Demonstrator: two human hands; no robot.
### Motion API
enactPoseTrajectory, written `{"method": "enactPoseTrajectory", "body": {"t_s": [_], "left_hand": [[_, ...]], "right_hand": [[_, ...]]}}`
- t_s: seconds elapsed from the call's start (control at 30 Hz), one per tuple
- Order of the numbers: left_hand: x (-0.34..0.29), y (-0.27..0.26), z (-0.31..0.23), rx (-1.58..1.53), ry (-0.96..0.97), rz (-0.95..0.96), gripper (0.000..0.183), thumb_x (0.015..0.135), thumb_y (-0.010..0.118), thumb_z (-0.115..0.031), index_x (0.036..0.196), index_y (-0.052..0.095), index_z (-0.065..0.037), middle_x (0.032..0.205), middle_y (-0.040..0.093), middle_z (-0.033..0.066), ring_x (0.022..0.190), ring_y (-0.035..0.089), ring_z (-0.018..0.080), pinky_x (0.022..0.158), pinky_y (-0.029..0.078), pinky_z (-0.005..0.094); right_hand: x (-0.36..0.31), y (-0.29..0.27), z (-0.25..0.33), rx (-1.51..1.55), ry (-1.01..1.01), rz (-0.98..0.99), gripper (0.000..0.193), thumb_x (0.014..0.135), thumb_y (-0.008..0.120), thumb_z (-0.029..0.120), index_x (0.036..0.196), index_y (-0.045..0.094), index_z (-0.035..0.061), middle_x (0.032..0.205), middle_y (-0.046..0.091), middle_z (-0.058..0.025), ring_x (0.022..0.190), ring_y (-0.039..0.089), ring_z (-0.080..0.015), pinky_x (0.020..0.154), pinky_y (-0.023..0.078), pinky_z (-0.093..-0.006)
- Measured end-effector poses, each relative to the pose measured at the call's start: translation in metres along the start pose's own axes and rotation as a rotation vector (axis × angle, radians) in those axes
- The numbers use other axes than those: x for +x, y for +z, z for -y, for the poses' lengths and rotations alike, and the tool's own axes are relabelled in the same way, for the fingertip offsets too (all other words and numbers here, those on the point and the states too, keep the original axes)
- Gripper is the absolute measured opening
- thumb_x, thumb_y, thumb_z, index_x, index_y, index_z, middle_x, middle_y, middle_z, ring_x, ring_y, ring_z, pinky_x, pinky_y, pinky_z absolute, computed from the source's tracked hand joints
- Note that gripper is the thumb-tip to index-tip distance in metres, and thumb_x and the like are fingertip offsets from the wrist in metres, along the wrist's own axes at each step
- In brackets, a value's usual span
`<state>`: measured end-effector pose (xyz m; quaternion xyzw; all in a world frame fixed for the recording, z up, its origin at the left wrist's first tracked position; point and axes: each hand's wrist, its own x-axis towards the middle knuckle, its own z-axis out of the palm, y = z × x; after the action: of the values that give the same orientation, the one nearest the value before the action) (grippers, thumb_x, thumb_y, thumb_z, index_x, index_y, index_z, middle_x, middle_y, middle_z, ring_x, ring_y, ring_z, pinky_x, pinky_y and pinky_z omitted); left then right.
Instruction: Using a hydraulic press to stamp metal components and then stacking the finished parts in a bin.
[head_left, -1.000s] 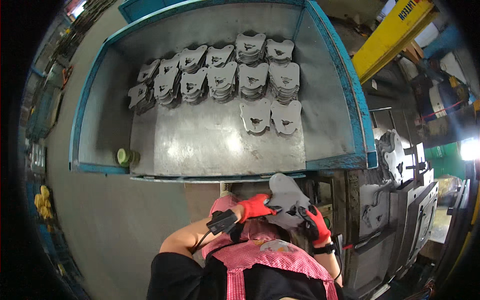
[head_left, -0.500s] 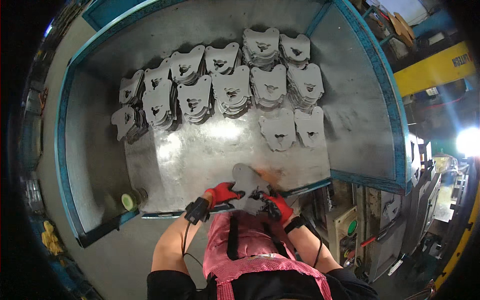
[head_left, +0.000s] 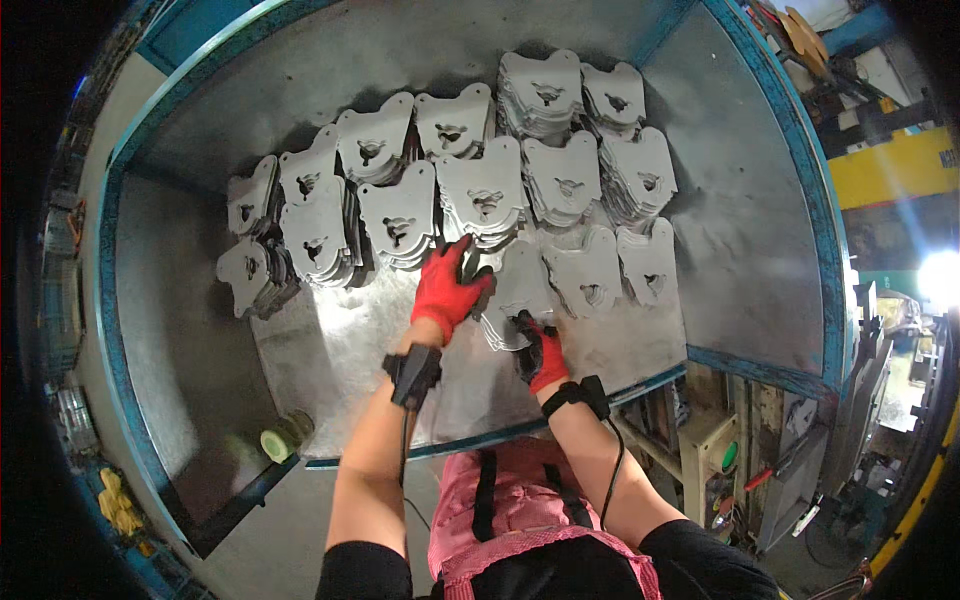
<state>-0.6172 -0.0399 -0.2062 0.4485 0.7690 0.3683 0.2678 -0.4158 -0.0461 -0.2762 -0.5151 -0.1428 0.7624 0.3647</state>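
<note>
A small stack of grey metal plates (head_left: 520, 283) is between my red-gloved hands, at the left end of the near row. My left hand (head_left: 450, 287) grips its left edge, fingers reaching towards the stack behind. The dark-tipped fingers of my right hand (head_left: 540, 350) close on the lower right edge. Just to the right lies a low stack of like plates (head_left: 585, 272), with another plate stack (head_left: 649, 262) beyond it. Behind my left hand stands a taller plate stack (head_left: 484, 190). Each plate has two lobes at the top and an irregular cutout.
Several more plate stacks (head_left: 398, 215) fill the back and left of a metal bin with blue edges (head_left: 830, 230). A pale green roll (head_left: 280, 445) sits at the bin's near left corner. Machinery with a green button (head_left: 729, 457) stands at the right.
Both hands have moved forward from the bin's near edge by my apron, bringing the plates to the near row, left of the two stacks there. The view has shifted slightly.
</note>
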Motion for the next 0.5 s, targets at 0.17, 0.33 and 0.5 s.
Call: {"method": "enactPoseTrajectory", "body": {"t_s": [0.17,0.33,0.5], "left_hand": [[-0.058,0.024,0.003,-0.673,-0.384,-0.188,0.076,0.076,0.072,-0.021,0.138,0.034,-0.001,0.13,0.046,0.0219,0.119,0.046,0.0309,0.1,0.037,0.0376],[-0.077,0.06,0.029,-0.723,-0.453,-0.051,0.073,0.082,0.069,-0.023,0.138,0.031,0.004,0.137,0.042,0.0182,0.124,0.041,0.0216,0.102,0.034,0.0306],[-0.07,0.056,0.035,-0.87,-0.539,0.058,0.075,0.083,0.069,-0.025,0.139,0.029,0.004,0.142,0.036,0.0199,0.131,0.035,0.0246,0.105,0.03,0.0308]], "right_hand": [[0.015,0.004,-0.016,-0.036,0.141,0.044,0.022,0.089,0.057,0.025,0.098,0.064,0.0048,0.087,0.065,-0.0047,0.076,0.063,-0.0191,0.071,0.051,-0.0318],[0.016,0.019,-0.004,-0.281,-0.037,0.201,0.023,0.086,0.062,0.024,0.101,0.063,0.0069,0.085,0.064,-0.0041,0.065,0.062,-0.0162,0.058,0.05,-0.0277],[-0.027,0.005,0.064,-0.564,0.363,0.342,0.031,0.089,0.058,0.026,0.108,0.059,0.0013,0.093,0.065,-0.0088,0.079,0.064,-0.0194,0.067,0.053,-0.0321]]}}
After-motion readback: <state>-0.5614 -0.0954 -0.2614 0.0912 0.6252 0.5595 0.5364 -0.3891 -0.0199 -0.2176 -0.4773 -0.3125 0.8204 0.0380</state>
